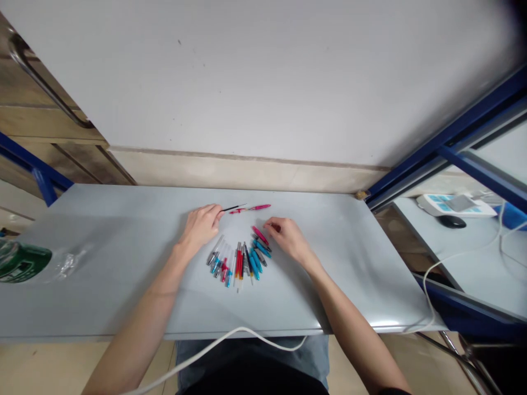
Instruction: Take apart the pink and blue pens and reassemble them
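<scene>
My left hand (202, 224) pinches a thin black refill (230, 208) between its fingertips, the tip pointing right. Just beyond it lies a pink pen (259, 207), with a smaller pink piece at its left. My right hand (284, 231) is closed in a pinch beside a pink barrel (260, 235); whatever is between those fingertips is too small to name. Between my forearms, an arc of pen parts rests on the grey table (135, 258): clear tubes and caps on the left, red refills (239, 260) in the middle, blue barrels (256, 262) on the right.
A green-labelled bottle (24, 260) and clear plastic (72, 263) are at the left. A white cable (230, 333) crosses the front edge. Blue frame bars (444, 126) stand at the right, where a black mouse (452, 221) lies on another table.
</scene>
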`<action>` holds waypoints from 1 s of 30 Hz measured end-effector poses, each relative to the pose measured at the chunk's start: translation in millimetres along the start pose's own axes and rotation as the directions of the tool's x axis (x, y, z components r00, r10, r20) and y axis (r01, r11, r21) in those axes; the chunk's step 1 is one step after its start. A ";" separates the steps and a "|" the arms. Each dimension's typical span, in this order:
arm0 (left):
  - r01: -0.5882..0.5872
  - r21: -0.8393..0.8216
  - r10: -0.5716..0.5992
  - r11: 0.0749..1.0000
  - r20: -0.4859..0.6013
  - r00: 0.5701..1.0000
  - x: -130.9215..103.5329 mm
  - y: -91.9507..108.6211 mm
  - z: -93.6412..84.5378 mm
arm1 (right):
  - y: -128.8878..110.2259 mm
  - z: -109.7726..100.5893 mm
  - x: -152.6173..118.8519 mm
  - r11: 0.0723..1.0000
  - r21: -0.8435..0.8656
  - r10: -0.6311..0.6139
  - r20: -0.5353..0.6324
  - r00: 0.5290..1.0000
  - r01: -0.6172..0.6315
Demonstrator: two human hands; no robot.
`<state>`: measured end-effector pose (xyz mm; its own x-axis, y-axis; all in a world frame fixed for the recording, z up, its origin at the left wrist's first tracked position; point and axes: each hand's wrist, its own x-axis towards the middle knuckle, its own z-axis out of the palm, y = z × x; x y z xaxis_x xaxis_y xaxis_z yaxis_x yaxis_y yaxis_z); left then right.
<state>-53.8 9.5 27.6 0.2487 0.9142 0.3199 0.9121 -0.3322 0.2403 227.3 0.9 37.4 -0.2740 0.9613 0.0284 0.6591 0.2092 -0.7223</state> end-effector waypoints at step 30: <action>-0.117 -0.140 0.114 0.983 -0.029 0.993 -4.8 17.8 7.6 | -10.7 -0.2 -7.1 0.996 -0.038 0.080 0.084 0.993 -0.077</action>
<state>-36.3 0.9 23.3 0.3416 0.8631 0.3720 0.8221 -0.4662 0.3268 222.3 -8.1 45.0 -0.2781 0.9565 -0.0881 0.7047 0.1409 -0.6953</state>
